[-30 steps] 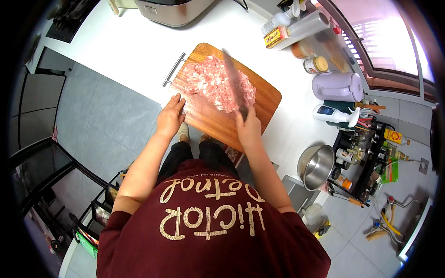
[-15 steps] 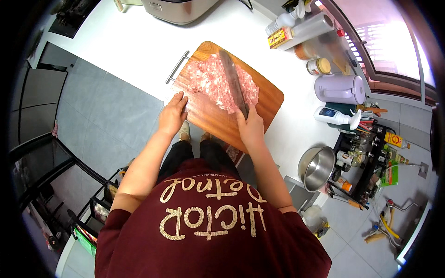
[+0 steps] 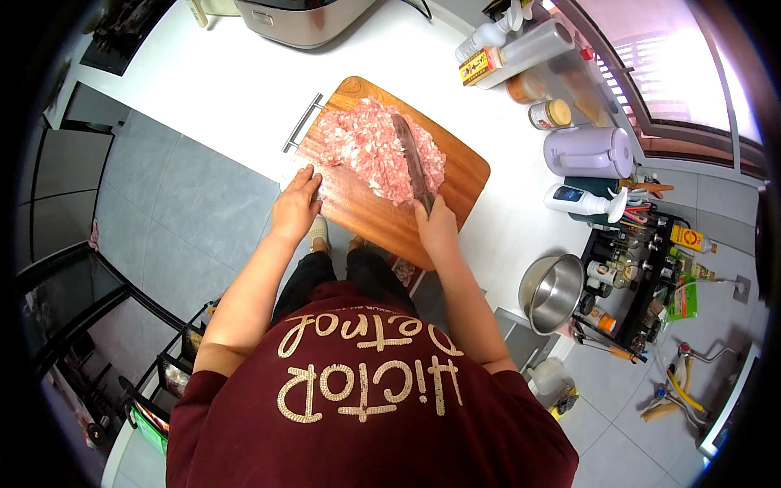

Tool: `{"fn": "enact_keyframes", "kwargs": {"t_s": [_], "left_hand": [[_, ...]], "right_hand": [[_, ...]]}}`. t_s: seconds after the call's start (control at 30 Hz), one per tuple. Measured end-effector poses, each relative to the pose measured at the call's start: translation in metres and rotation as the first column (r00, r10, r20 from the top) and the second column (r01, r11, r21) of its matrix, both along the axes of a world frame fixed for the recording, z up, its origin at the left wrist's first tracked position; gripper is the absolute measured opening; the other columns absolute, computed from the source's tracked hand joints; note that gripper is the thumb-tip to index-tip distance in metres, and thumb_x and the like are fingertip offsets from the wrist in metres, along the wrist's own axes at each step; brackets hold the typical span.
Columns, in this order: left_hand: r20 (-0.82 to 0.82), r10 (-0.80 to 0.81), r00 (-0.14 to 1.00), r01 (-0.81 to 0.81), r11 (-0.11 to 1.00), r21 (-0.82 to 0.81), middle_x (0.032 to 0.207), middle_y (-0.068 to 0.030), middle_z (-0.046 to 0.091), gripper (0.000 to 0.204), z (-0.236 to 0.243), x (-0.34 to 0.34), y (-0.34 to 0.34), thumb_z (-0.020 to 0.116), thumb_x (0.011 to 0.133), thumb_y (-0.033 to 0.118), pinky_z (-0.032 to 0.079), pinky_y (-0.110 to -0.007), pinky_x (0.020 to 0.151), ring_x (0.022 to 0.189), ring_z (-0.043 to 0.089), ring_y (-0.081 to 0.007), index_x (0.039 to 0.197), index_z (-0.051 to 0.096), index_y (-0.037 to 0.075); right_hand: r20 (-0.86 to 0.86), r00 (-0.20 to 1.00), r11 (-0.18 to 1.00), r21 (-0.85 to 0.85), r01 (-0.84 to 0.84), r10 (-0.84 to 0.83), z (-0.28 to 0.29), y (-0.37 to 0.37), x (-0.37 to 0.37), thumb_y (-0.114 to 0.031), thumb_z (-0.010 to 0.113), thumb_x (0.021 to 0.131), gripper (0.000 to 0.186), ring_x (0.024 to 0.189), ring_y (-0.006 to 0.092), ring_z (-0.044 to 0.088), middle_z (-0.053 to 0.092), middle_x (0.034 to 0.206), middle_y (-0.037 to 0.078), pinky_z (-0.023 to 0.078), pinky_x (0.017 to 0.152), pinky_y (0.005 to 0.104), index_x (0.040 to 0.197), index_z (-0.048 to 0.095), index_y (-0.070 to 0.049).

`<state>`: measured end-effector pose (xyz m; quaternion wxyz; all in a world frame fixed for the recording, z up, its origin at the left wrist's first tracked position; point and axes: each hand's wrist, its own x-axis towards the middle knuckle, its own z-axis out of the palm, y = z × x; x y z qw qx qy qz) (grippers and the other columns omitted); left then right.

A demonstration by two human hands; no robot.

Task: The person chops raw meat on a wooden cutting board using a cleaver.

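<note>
Pink minced meat [image 3: 370, 154] lies spread in a layer over the wooden cutting board [image 3: 455, 167]. My right hand [image 3: 439, 230] is closed around the handle of a kitchen knife [image 3: 413, 163]. Its dark blade reaches across the right part of the meat, seen nearly edge-on, and looks down in or on it. At the board's near left edge rests my left hand [image 3: 297, 203], fingers stretched out and touching the board, away from the meat.
A metal handle [image 3: 302, 122] sticks out at the board's left end. A rice cooker [image 3: 309, 20] stands beyond. Along the right are a lilac kettle [image 3: 587, 152], a white spray bottle [image 3: 578, 199], jars, and a steel bowl [image 3: 553, 293]. The white counter [image 3: 220, 89] has an edge at left.
The knife has come down onto the meat, its tip now nearer to me. My left hand stays at the board's edge. The whole view has shifted slightly.
</note>
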<state>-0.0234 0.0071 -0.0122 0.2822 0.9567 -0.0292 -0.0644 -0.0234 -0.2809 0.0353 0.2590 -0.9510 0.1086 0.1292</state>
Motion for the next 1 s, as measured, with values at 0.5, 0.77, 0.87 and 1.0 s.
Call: {"fn": "enact_keyframes", "kwargs": {"t_s": [0.5,0.77,0.87,1.0], "left_hand": [[0.002,0.011,1.0,-0.011,1.0,0.017,0.147,-0.0082,0.048,0.06,-0.004,0.0,0.001,0.074,0.075,0.005,0.046,-0.037,0.106,0.134,0.047,-0.0275,0.133,0.058,0.013],[0.03,0.009,0.999,-0.009,1.0,-0.006,0.147,-0.0093,0.048,0.059,-0.004,0.0,0.002,0.074,0.075,0.005,0.046,-0.038,0.106,0.132,0.049,-0.0282,0.132,0.059,0.012],[0.021,-0.003,1.0,0.002,1.0,0.031,0.146,-0.0097,0.048,0.059,-0.003,0.003,0.002,0.073,0.075,0.004,0.046,-0.038,0.105,0.132,0.049,-0.0286,0.132,0.058,0.011],[0.023,0.008,1.0,-0.009,1.0,0.01,0.146,-0.0095,0.049,0.059,-0.005,-0.003,0.004,0.073,0.075,0.005,0.047,-0.038,0.105,0.131,0.05,-0.0287,0.132,0.058,0.012]], "right_hand": [[0.038,0.999,0.989,0.144,-0.01,0.005,0.026,0.018,0.002,-0.036,0.057,0.094,0.041,0.091,0.0487,0.063,0.066,0.092,0.03,0.05,0.079,0.0549,0.111,0.053,0.001],[0.068,0.997,0.994,0.101,-0.04,0.034,0.016,0.022,-0.001,-0.036,0.059,0.094,0.039,0.086,0.0482,0.064,0.066,0.089,0.029,0.05,0.075,0.0567,0.108,0.051,0.0],[-0.009,0.998,0.998,0.035,-0.056,0.056,0.002,0.016,0.005,-0.036,0.058,0.094,0.04,0.085,0.0481,0.064,0.066,0.089,0.029,0.05,0.074,0.0566,0.109,0.051,0.0],[0.049,0.997,0.994,0.091,-0.066,0.062,0.029,0.022,0.005,-0.038,0.058,0.094,0.043,0.086,0.0483,0.064,0.066,0.089,0.03,0.05,0.075,0.0561,0.11,0.052,0.001]]}}
